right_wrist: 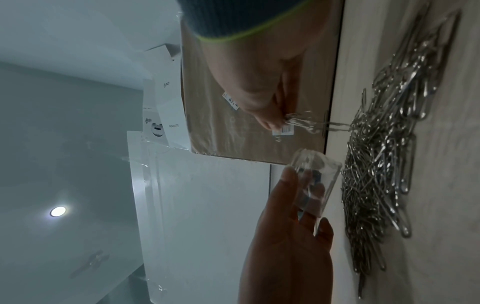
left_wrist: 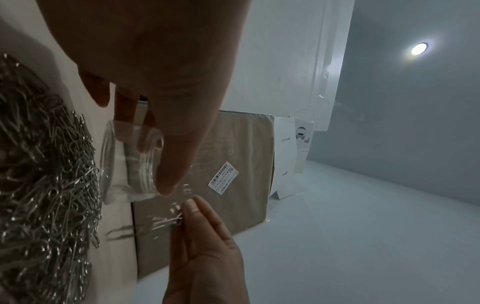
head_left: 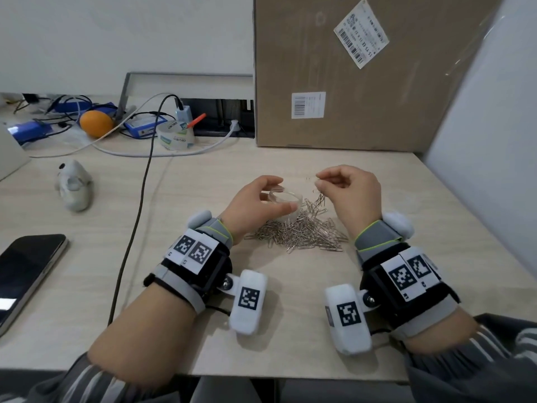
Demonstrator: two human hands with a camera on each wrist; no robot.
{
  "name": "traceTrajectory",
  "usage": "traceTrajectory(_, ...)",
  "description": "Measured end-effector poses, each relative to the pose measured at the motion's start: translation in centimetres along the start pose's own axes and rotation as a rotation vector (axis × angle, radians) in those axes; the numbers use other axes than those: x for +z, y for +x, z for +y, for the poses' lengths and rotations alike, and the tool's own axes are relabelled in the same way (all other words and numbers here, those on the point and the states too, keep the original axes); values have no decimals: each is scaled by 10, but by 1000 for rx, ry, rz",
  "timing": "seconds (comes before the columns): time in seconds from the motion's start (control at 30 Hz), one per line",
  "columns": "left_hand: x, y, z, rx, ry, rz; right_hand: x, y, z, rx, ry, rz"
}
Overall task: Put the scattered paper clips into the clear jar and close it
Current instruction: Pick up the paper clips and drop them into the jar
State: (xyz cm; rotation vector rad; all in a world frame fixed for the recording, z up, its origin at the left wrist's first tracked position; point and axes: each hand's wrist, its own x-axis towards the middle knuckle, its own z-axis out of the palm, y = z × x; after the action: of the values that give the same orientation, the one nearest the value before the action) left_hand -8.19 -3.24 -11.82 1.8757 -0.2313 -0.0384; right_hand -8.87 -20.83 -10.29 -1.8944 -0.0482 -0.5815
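While most of the paper clips (head_left: 302, 232) are still lying in a heap on the desk (head_left: 203, 181), the head view is showing the left hand (head_left: 255, 199) curling its fingers and thumb round the clear jar (head_left: 286, 203), which is standing open at the far edge of the heap, and the right hand (head_left: 348, 193) pinching a small tangled bunch of clips beside the jar's mouth, with the bunch trailing down toward the pile. In the left wrist view the jar (left_wrist: 130, 162) is looking empty, or nearly so, its threaded mouth uncovered, and the fingers (left_wrist: 192, 207) of the right hand are pressing together on the dangling clips just past the rim, not yet over the opening. The right wrist view is showing the same pinch from behind, with the jar (right_wrist: 315, 181) touching the heap (right_wrist: 384, 164) and the left hand's fingers (right_wrist: 288, 185) wrapping its wall. No lid is showing in any view. By this evidence the task is only beginning: nearly every clip is waiting to be moved, and the closing is yet to come.
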Motion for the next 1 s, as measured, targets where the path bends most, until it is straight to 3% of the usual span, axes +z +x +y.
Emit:
traceTrajectory(0.2,5,-4,4,50,54,-119,3,-6,-11,-9,285,32)
traceTrajectory(0.5,14,-9,8,64,33,-212,6,-9,-17,-41,417,50)
traceTrajectory(0.73,14,-5,6,64,-92,-75,8,-12,-15,-32,276,-120)
traceTrajectory(0.9,12,-4,5,71,-94,19,6,-7,-7,-53,117,-69)
traceTrajectory(1.0,10,-3,5,77,-65,112,5,-5,1,-31,-61,-127)
